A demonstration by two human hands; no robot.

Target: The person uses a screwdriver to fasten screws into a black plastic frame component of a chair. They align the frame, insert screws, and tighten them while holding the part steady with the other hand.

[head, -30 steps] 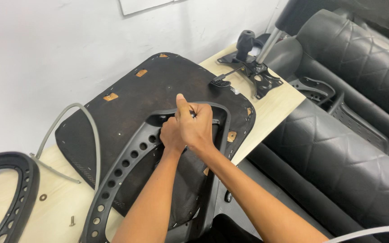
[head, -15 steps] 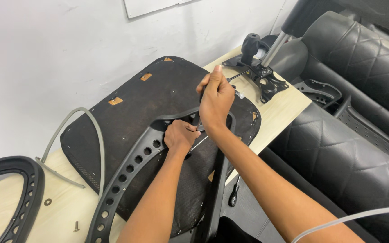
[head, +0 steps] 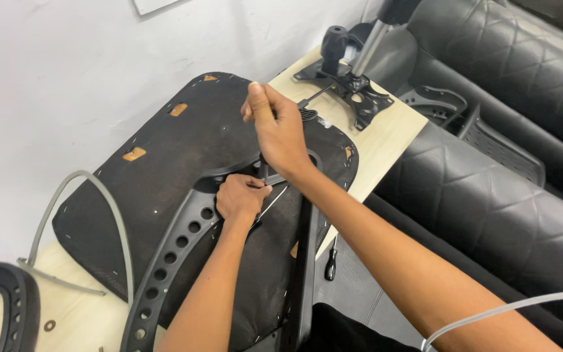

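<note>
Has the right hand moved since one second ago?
Yes. The right hand has risen from beside the left hand, up the seat pan, toward the black mechanism plate.

Seat board (head: 184,150): matt black cloth, rough. Frame (head: 184,241) below the grip: smooth black plastic. Table (head: 386,137): pale wood, matt. Cushions (head: 490,189): glossy quilted leather.

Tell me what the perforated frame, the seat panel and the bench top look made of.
Frame: likely moulded black plastic, matt, with a row of round holes. Seat panel: seemingly wood under dark fabric; tan patches show at the edge. Bench top: pale wood-look board, smooth, possibly laminate.
</note>
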